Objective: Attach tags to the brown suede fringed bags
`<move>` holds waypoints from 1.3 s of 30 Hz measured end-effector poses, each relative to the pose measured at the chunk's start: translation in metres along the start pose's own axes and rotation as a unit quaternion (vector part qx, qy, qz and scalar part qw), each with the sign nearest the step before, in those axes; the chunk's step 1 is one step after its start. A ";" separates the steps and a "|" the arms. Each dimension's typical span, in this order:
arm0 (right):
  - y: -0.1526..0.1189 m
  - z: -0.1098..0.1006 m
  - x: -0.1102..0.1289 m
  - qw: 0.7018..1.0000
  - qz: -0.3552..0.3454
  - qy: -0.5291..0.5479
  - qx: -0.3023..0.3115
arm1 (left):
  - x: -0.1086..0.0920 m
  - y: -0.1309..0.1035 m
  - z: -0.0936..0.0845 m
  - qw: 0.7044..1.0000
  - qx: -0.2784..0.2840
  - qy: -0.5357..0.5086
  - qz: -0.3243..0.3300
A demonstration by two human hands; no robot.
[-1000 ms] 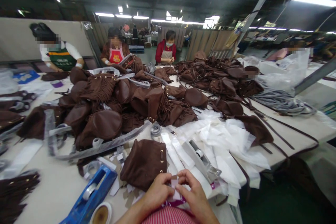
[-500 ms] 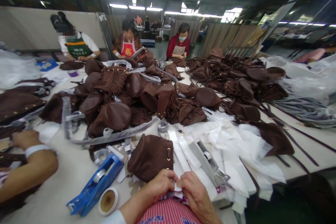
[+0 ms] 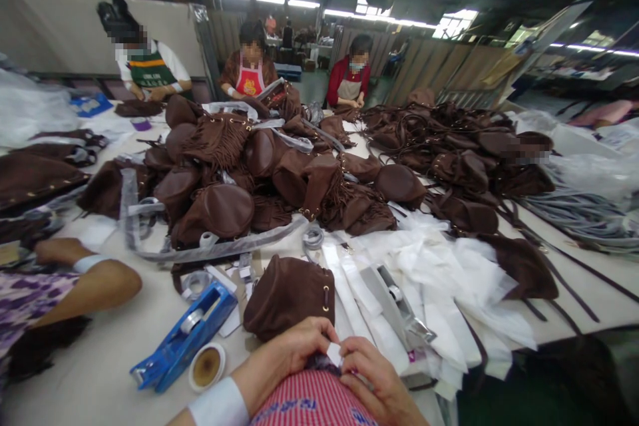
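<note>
Close to my body, my left hand and my right hand meet over the striped apron. Between their fingertips is a small white paper piece, pinched from both sides. What lies below my fingers is mostly hidden. Just beyond my left hand stands a brown drawstring bag with brass eyelets, tilted on its side. A blue tape dispenser and a tape roll lie left of my left forearm. Off to the right of my hands is a grey tape dispenser.
A heap of brown fringed bags fills the middle of the table. White tissue sheets spread at right, with straps beyond. A co-worker's arm reaches in from the left. Several people work across the table.
The white paper piece now shows more plainly between my fingertips. My view has tilted slightly, and the co-worker's arm at left has shifted right.
</note>
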State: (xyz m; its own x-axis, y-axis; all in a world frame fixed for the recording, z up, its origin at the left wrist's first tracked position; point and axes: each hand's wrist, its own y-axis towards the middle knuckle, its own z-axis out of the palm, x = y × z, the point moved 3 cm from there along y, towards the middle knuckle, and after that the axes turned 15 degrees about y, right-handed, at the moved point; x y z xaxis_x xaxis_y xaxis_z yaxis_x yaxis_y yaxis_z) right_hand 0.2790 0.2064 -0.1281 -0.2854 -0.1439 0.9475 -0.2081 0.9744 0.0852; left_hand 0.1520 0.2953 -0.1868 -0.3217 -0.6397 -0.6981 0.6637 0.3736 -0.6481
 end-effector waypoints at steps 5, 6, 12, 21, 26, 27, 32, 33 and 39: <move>-0.002 0.000 -0.022 0.990 0.064 0.047 -0.118 | -0.010 -0.005 0.001 0.999 -0.035 -0.007 0.012; 0.000 0.000 -0.024 0.988 0.070 0.046 -0.131 | -0.014 -0.006 0.002 0.999 -0.042 -0.009 0.017; 0.022 -0.009 0.003 0.988 0.013 0.019 -0.151 | -0.043 -0.021 0.011 0.991 -0.090 0.009 0.102; 0.025 -0.017 0.016 0.987 -0.085 0.030 -0.130 | -0.053 -0.044 0.017 0.993 -0.027 -0.020 0.112; 0.027 -0.016 0.013 0.988 -0.100 0.035 -0.111 | -0.046 -0.033 0.009 0.996 0.011 -0.061 0.056; 0.027 -0.014 0.013 0.989 -0.101 0.036 -0.106 | -0.047 -0.032 0.009 0.997 0.038 -0.049 0.048; 0.029 -0.004 0.009 0.994 -0.045 0.038 -0.090 | -0.053 -0.035 0.012 0.984 0.172 -0.006 0.042; 0.028 -0.007 0.007 0.995 -0.039 0.027 -0.087 | -0.052 -0.032 0.012 0.986 0.161 -0.009 0.041; -0.008 -0.095 -0.041 0.928 0.171 -0.211 -0.256 | -0.026 -0.002 0.012 0.998 0.045 -0.005 0.048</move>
State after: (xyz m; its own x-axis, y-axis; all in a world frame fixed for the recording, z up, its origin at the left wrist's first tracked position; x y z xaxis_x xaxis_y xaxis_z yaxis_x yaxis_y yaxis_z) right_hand 0.3807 0.2209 -0.1380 -0.6165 0.2400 0.7499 0.4031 0.9144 0.0388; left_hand 0.1670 0.3025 -0.1635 -0.2469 -0.6112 -0.7519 0.7494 0.3715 -0.5481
